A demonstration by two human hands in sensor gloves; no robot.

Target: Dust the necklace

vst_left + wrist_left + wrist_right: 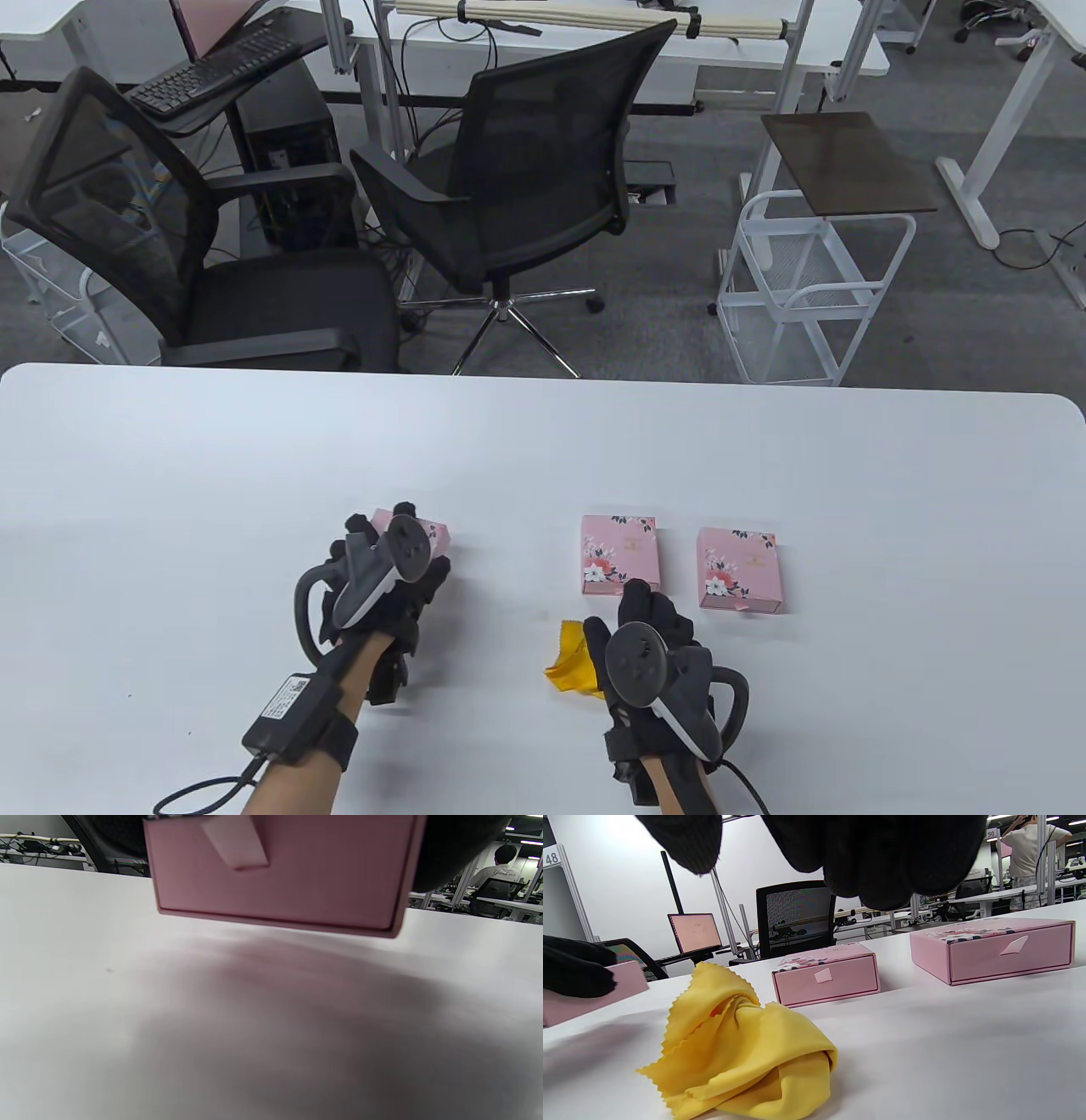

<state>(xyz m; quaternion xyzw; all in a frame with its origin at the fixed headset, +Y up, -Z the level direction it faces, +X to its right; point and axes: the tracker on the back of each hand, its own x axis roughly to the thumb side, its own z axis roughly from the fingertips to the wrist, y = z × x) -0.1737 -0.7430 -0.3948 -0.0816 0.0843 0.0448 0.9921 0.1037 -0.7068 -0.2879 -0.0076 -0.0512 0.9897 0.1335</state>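
My left hand (383, 543) grips a pink floral drawer box (431, 535) and holds it a little above the table. In the left wrist view the box's drawer front (280, 874) with its pull tab hangs over its shadow. My right hand (649, 624) hovers just right of a crumpled yellow cloth (575, 666), fingers (882, 857) loose and empty above the cloth (742, 1052), which lies on the table. No necklace is in sight.
Two more closed pink boxes lie ahead of my right hand, one in the middle (620, 553) and one to the right (740, 567). The white table (543, 441) ends at its far edge, with office chairs (526, 187) beyond.
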